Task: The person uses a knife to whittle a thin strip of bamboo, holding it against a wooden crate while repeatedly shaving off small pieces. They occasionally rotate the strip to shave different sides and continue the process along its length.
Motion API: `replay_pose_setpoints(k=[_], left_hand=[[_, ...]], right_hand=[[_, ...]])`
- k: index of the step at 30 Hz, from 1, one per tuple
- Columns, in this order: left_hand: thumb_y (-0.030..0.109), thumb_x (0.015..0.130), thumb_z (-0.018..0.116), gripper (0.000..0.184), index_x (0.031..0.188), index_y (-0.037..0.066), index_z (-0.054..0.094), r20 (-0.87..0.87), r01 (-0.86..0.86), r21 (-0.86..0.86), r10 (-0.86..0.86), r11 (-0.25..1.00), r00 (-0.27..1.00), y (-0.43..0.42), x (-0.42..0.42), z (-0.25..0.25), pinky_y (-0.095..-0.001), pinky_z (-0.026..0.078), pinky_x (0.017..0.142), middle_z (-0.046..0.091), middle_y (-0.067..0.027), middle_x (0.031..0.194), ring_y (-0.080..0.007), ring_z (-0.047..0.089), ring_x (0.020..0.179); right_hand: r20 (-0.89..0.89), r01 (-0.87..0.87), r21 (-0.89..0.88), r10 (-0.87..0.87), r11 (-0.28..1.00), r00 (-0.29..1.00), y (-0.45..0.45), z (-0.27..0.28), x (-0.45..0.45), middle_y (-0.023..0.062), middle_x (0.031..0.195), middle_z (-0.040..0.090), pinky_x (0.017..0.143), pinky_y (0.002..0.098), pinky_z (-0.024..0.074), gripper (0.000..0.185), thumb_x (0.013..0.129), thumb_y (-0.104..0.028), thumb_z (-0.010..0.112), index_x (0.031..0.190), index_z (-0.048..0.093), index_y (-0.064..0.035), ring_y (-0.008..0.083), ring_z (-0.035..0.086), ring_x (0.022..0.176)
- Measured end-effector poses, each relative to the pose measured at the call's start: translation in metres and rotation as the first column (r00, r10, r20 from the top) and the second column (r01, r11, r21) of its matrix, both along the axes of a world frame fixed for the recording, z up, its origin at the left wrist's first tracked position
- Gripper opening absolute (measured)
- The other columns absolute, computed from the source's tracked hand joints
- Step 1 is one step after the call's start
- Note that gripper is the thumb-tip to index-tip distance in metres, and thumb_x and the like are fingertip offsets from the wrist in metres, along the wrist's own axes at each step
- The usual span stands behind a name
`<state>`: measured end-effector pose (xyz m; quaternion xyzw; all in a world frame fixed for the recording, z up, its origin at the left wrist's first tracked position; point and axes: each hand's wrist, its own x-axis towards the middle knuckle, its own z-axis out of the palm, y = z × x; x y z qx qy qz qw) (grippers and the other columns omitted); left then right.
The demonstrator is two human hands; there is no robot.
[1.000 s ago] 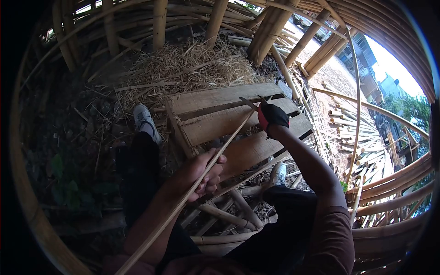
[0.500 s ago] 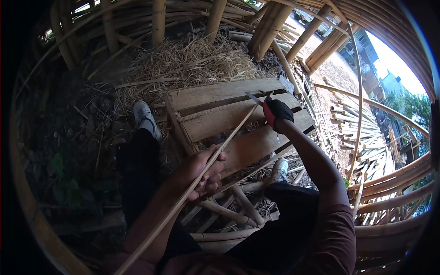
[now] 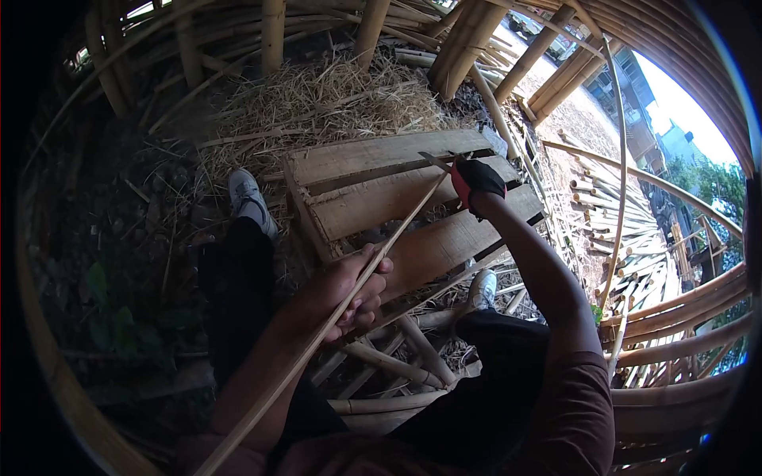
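The table (image 3: 429, 255) is centred in frame; shavings (image 3: 333, 99) are piled behind it, poles (image 3: 627, 222) at right. The strip (image 3: 319, 336) is routed from lower left, through the left hand (image 3: 340, 279), to beside the right hand (image 3: 478, 187).

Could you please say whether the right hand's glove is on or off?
On: the red and black glove covers the right hand to the wrist.

This looks like an open-sided bamboo workshop: heaped shavings (image 3: 341, 103), a slatted bench (image 3: 373, 208), cut poles (image 3: 623, 230) (sunlit, outside).

No readable text or labels
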<state>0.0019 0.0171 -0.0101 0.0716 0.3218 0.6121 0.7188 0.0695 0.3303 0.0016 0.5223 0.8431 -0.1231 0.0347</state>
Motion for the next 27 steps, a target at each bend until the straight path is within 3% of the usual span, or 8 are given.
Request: replay_pose_setpoints(k=[1,4,8,10,15,17,20,27], left_hand=[[0.039,0.107,0.027,0.034,0.098,0.011,0.044,-0.008,-0.011,0.001,0.011,1.0,1.0,0.001,0.0,0.001,-0.0171,0.022,0.032,0.034,0.0069,0.046,-0.0034,0.026,0.03],[0.04,0.107,0.027,0.034,0.098,0.011,0.044,-0.014,-0.025,-0.036,0.024,0.999,1.0,-0.002,0.001,0.006,-0.0167,0.023,0.031,0.034,0.0068,0.046,-0.0034,0.026,0.03],[0.04,0.107,0.027,0.034,0.099,0.011,0.044,0.006,-0.008,0.018,0.008,1.0,1.0,0.001,-0.001,-0.001,-0.0163,0.023,0.031,0.034,0.0068,0.046,-0.0035,0.026,0.03],[0.039,0.107,0.027,0.034,0.098,0.011,0.044,-0.001,-0.008,0.015,0.008,1.0,1.0,-0.001,-0.002,0.001,-0.0163,0.022,0.031,0.034,0.0069,0.046,-0.0035,0.026,0.03],[0.039,0.107,0.028,0.034,0.098,0.011,0.045,-0.007,-0.005,-0.014,0.005,1.0,1.0,-0.001,-0.001,-0.001,-0.0167,0.023,0.031,0.034,0.0072,0.045,-0.0034,0.027,0.03],[0.039,0.107,0.028,0.034,0.098,0.011,0.045,-0.012,-0.004,0.009,0.004,1.0,1.0,0.0,0.0,-0.001,-0.0169,0.023,0.032,0.034,0.0073,0.045,-0.0033,0.027,0.03],[0.039,0.107,0.028,0.034,0.098,0.011,0.045,-0.038,-0.017,0.006,0.017,1.0,0.999,-0.002,-0.001,0.003,-0.0172,0.023,0.032,0.034,0.0075,0.045,-0.003,0.027,0.03],[0.039,0.107,0.028,0.034,0.098,0.011,0.045,-0.011,-0.008,0.008,0.008,1.0,1.0,-0.001,-0.001,0.0,-0.017,0.023,0.032,0.034,0.0077,0.045,-0.0029,0.027,0.03]], right_hand=[[0.018,-0.053,0.146,0.051,0.988,0.999,-0.004,-0.006,0.0,0.02,0.103,0.069,0.09,0.047,0.0474,0.061,0.099,-0.049,0.026,0.1,0.071,-0.006,0.0391,0.063,0.104],[-0.032,-0.151,0.202,0.161,0.968,0.986,-0.031,-0.007,0.001,0.0191,0.102,0.07,0.087,0.0464,0.0486,0.06,0.099,-0.049,0.027,0.103,0.07,-0.0067,0.0394,0.064,0.101],[-0.029,-0.12,0.141,0.125,0.983,0.992,-0.011,-0.003,0.0,0.0196,0.106,0.069,0.089,0.0464,0.0485,0.062,0.099,-0.051,0.027,0.106,0.07,-0.0075,0.0389,0.064,0.102],[0.044,-0.224,0.204,0.22,0.953,0.975,-0.025,-0.002,-0.001,0.0197,0.106,0.069,0.09,0.0466,0.048,0.062,0.099,-0.051,0.026,0.106,0.07,-0.0072,0.0391,0.064,0.103],[0.01,-0.185,0.097,0.185,0.978,0.983,-0.031,0.003,-0.001,0.0201,0.102,0.069,0.091,0.0465,0.0467,0.067,0.099,-0.055,0.026,0.101,0.07,-0.0048,0.0403,0.064,0.102],[-0.028,-0.045,0.02,0.046,0.999,0.999,-0.022,0.003,-0.001,0.0219,0.104,0.068,0.093,0.0466,0.0463,0.067,0.099,-0.049,0.021,0.099,0.071,-0.0046,0.0398,0.064,0.103],[0.026,-0.194,0.145,0.192,0.97,0.981,-0.058,0.008,0.001,0.0218,0.1,0.069,0.089,0.0471,0.048,0.068,0.099,-0.05,0.021,0.096,0.071,-0.0046,0.0386,0.065,0.1],[-0.003,-0.174,0.206,0.178,0.963,0.984,-0.035,-0.006,0.007,0.0218,0.096,0.07,0.088,0.0492,0.0478,0.07,0.099,-0.052,0.021,0.093,0.072,-0.0034,0.041,0.065,0.097]])
